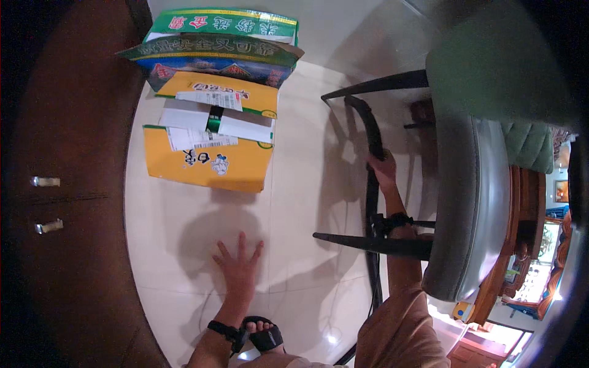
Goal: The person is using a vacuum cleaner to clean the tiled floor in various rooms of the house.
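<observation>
My left hand [239, 269] is spread with fingers apart above the pale tiled floor [294, 207], and nothing is in it. A black band circles that wrist. My right hand [384, 170] is closed around a long black tube [366, 117], which looks like a hose and curves at its far end. The right forearm passes behind one black leg [372, 244] of a grey padded chair [469, 207]. Beyond my left hand sits a yellow-and-white cardboard carton [211, 161] with a green strip across it and paper labels bearing writing.
Green and blue printed packages [221, 50] stand behind the carton. Along the left runs a dark brown wooden cabinet [78, 276] with two metal knobs. My sandalled foot [264, 336] is at the bottom. Another chair leg [377, 85] juts over the floor; wooden furniture [524, 202] lies further right.
</observation>
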`<move>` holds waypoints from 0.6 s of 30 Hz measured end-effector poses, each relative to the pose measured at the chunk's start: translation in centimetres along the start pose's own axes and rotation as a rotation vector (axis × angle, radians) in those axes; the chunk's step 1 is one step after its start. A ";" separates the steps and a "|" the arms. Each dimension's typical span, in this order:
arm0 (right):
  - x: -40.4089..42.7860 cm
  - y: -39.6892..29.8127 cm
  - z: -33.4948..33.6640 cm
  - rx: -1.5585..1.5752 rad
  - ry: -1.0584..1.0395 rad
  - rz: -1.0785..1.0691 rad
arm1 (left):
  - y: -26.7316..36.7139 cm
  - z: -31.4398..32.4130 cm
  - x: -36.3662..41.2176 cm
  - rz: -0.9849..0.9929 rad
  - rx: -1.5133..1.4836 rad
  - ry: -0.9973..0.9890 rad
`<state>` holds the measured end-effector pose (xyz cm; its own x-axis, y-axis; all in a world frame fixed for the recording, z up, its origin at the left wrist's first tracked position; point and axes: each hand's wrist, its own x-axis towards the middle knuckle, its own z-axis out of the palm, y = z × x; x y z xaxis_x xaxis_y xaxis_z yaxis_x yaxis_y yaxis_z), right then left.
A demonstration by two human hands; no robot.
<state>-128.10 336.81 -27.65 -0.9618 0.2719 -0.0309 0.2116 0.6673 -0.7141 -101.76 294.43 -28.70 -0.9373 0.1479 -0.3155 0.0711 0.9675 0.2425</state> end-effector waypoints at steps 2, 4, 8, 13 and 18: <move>0.6 -2.5 -1.3 -0.020 0.120 0.220 | 0.3 0.4 0.8 0.001 0.021 -0.037; 1.3 -1.5 -2.3 -0.109 0.265 0.433 | 1.0 0.5 1.2 0.017 0.002 -0.066; -1.0 0.2 0.2 -0.191 -0.113 0.195 | 0.5 -0.3 1.0 -0.016 -0.014 -0.151; -1.2 2.0 0.3 -0.171 -0.165 0.280 | 0.0 -0.2 0.5 0.053 -0.002 -0.064; -3.1 5.6 1.2 0.021 0.086 0.252 | 0.7 1.0 0.8 0.058 0.032 -0.037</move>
<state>-124.12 338.85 -32.40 -0.8608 0.4862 -0.1506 0.4378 0.5565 -0.7062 -102.14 295.42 -29.73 -0.9181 0.2110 -0.3354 0.1365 0.9630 0.2324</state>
